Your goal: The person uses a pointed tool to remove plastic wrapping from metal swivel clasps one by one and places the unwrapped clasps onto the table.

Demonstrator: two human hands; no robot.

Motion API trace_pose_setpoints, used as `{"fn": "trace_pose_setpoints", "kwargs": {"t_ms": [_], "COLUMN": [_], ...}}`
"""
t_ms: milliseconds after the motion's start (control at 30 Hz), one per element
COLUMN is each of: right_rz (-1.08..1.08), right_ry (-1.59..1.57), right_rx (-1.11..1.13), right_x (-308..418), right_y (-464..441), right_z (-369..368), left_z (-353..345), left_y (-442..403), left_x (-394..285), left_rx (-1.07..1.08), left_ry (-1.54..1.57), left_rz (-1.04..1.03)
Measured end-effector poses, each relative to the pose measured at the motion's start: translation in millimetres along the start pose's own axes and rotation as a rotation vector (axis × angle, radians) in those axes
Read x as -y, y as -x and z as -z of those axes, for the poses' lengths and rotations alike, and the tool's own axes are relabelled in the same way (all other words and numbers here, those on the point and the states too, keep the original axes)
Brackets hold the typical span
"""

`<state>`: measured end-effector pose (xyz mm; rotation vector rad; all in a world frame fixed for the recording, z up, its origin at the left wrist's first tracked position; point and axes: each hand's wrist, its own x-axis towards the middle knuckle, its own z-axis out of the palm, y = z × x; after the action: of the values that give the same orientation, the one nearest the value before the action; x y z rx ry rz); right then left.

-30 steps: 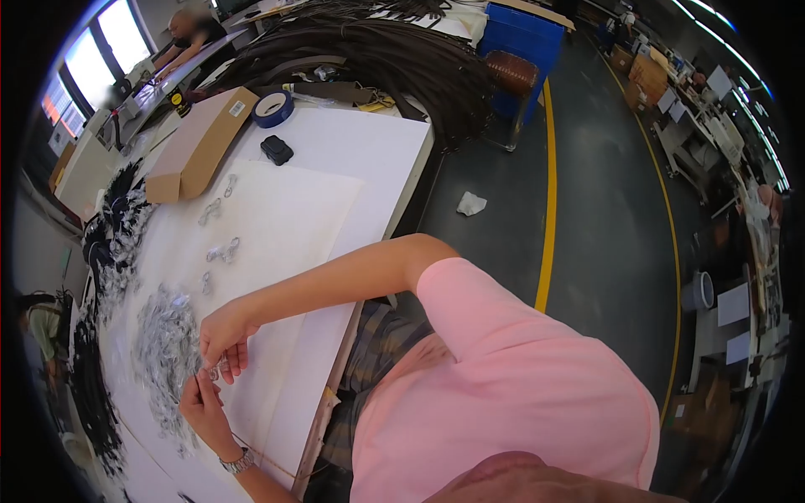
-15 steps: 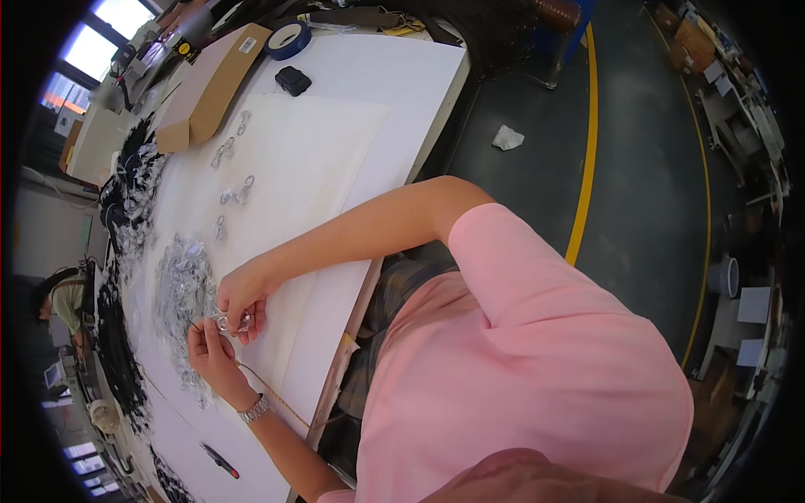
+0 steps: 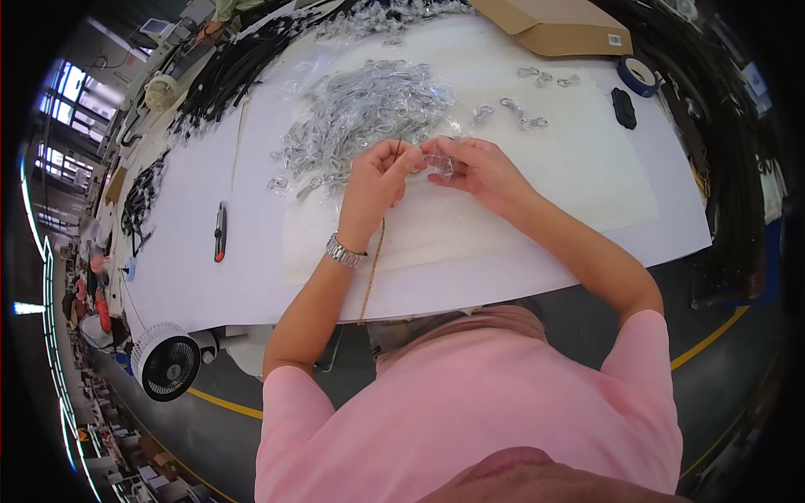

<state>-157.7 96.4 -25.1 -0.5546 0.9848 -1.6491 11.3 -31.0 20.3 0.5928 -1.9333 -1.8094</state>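
Note:
My left hand (image 3: 376, 183), with a metal watch on its wrist, pinches a thin dark cord end; a tan cord (image 3: 375, 267) hangs below it to the table's front edge. Close beside it, my right hand (image 3: 485, 172) holds a small clear-wrapped metal piece (image 3: 439, 165) between thumb and fingers. The two hands almost touch. Behind them lies a large heap of plastic-wrapped metal clasps (image 3: 381, 101). A few wrapped clasps (image 3: 524, 113) lie apart to the right of the heap.
A red-tipped cutter (image 3: 220, 232) lies left on the white table (image 3: 277, 293). Black cords (image 3: 235, 71) line the back left. A cardboard box (image 3: 562, 29), blue tape roll (image 3: 639, 75) and black object (image 3: 623, 109) are at the back right. A fan (image 3: 170, 360) stands front left.
The head view has swung to the left, bringing the fan and cutter into fuller view. Both hands remain close together, still holding the cord and the wrapped piece.

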Motion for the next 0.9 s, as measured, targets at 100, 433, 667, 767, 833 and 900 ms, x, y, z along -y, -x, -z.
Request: {"fn": "trace_pose_setpoints", "kwargs": {"t_ms": [100,433,667,767,833,900], "right_rz": [0.067,0.084,0.069,0.082,0.091,0.068], "right_ry": [0.067,0.079,0.119,0.108,0.141,0.143], "right_rx": [0.046,-0.043,0.04,0.018,0.027,-0.007], "right_x": [4,33,28,27,19,15], "right_y": [-16,-5,-4,-1,-1,1], "right_z": [-7,-40,-27,-27,-21,-21], "left_z": [-8,5,5,3,2,2], "left_y": [-1,-8,-5,-3,-1,-2], "left_x": [0,11,10,6,4,2], "left_rx": [0.082,0.173,0.222,0.16,0.125,0.127], "left_ry": [0.007,0.293,0.237,0.173,0.163,0.139], "left_rz": [0.044,0.144,0.19,0.104,0.083,0.065]}}
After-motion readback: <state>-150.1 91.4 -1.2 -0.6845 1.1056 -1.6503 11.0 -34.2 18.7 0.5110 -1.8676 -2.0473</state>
